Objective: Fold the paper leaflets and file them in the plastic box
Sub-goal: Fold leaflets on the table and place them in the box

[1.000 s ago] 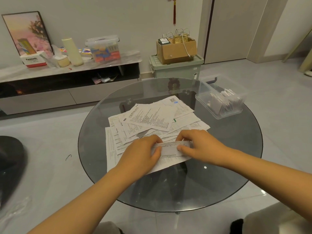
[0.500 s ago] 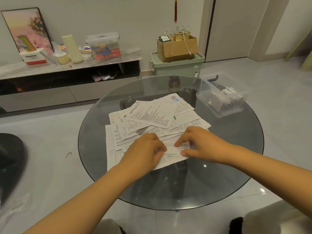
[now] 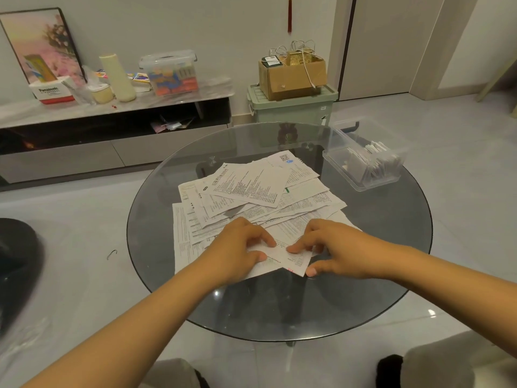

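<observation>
A loose pile of printed paper leaflets [image 3: 251,191] lies spread over the middle of the round glass table [image 3: 363,289]. At the pile's near edge lies one folded leaflet [image 3: 282,259]. My left hand [image 3: 237,247] pinches its left part between thumb and fingers. My right hand [image 3: 333,247] holds its right part, fingertips on top and thumb at the near corner. The clear plastic box [image 3: 363,161] stands at the table's far right with several folded leaflets upright inside.
A green storage bin [image 3: 293,107] with a cardboard box [image 3: 292,74] on it stands behind the table. A low TV cabinet [image 3: 112,127] along the left wall carries a lidded container, a tissue box and a picture frame. My knees show at the bottom edge.
Both hands have pressed the leaflet down flatter and slid closer together along it. The strip that stood raised between my fingers a second ago now lies on the pile.
</observation>
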